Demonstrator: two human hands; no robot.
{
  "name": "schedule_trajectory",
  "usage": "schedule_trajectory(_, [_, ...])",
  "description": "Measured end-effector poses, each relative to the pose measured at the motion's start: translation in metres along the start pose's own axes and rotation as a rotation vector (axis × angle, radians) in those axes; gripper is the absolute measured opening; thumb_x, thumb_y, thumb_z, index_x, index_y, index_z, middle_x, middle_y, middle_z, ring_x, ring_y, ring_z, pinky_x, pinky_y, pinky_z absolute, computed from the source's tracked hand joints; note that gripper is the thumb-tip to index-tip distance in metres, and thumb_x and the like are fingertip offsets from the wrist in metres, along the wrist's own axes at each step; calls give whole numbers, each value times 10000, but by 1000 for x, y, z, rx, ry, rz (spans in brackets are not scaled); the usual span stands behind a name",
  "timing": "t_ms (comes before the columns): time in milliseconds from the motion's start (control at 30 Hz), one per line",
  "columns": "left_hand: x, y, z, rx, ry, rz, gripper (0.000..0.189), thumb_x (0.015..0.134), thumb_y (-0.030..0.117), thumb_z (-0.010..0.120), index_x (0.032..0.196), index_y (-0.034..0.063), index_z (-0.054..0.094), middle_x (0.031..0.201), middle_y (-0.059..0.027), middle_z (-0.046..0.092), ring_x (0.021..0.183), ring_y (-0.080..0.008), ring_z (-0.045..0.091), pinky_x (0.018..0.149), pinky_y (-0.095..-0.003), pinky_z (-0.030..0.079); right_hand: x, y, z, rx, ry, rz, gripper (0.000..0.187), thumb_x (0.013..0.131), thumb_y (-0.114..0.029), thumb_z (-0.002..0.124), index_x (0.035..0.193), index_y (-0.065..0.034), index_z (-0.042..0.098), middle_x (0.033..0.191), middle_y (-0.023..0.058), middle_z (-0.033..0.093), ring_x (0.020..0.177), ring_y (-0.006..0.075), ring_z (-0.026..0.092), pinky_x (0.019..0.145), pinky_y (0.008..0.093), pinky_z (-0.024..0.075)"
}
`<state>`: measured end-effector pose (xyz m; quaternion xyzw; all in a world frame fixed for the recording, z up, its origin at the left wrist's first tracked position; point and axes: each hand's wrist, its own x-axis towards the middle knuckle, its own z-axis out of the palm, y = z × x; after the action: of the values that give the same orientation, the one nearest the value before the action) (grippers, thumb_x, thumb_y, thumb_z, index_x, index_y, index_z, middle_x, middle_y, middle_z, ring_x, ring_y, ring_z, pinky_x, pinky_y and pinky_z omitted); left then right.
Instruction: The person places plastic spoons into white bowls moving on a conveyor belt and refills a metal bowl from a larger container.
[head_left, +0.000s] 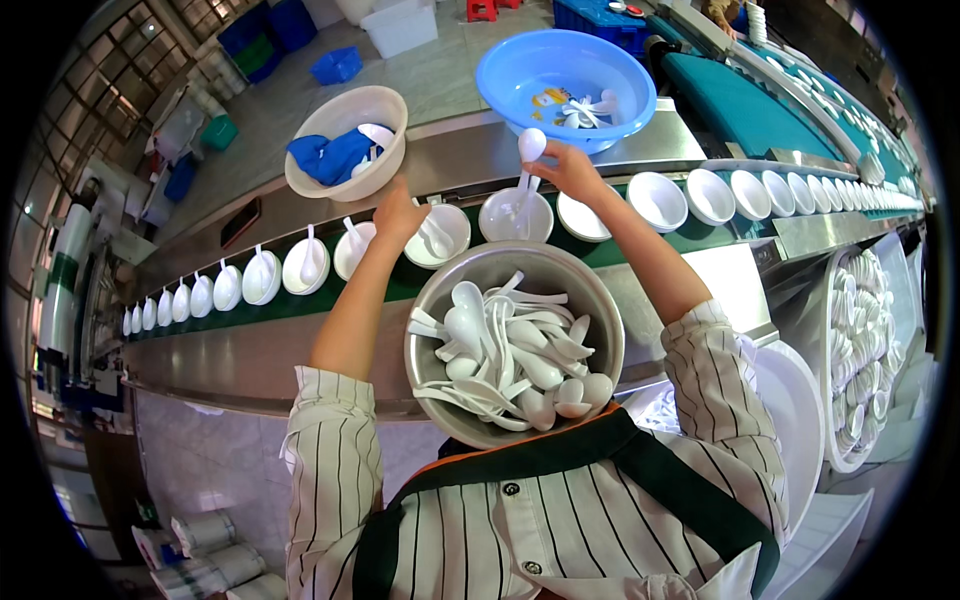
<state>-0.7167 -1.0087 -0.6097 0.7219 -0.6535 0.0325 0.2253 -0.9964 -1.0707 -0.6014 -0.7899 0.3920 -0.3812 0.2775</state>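
My left hand (400, 216) pinches the handle of a white spoon (438, 238) whose rounded end rests in a white bowl on the green belt. In my right hand (576, 177) is another white spoon (532, 145), its rounded end up, above a white bowl (491, 216). A second spoon handle shows beside those fingertips, and how it is held is unclear. Close to my body, a metal basin (616, 330) holds many loose white spoons (499, 352). Bowls left of my left hand, such as one white bowl (305, 280), have spoons in them.
A row of white bowls (711, 197) runs right along the green belt (660, 247). Behind it stand a blue basin (491, 82) with spoons and a cream basin (337, 101) with blue cloth. A phone (241, 223) lies left. A tub of spoons (862, 352) is at right; a co-worker's hand (724, 26) shows beyond.
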Motion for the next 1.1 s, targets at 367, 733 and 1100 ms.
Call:
schedule_trajectory(367, [-54,93,-81,-475,-806,570,238,692,127,662,892,15,596,837,-106,605,795,-188,562,723,-308,443,-50,28,-2,-497,-142,-374,185,691,1,598,872,2,557,1202,145,501,1104,321,467,903,370,423])
schedule_trajectory(733, [-113,93,-87,191,-878,932,494,598,34,651,1076,37,526,970,-164,532,923,-293,508,806,-373,376,-15,-14,17,-539,-16,-633,158,682,-5,536,818,-44,605,1032,121,583,1032,287,506,880,378,400])
schedule_trajectory(1100, [-92,95,-144,-58,-963,814,348,621,69,637,966,41,597,750,-132,601,733,-311,571,646,-382,446,-59,-107,11,-75,-665,-331,444,662,-193,711,1055,-53,558,1091,145,536,925,262,586,781,343,482])
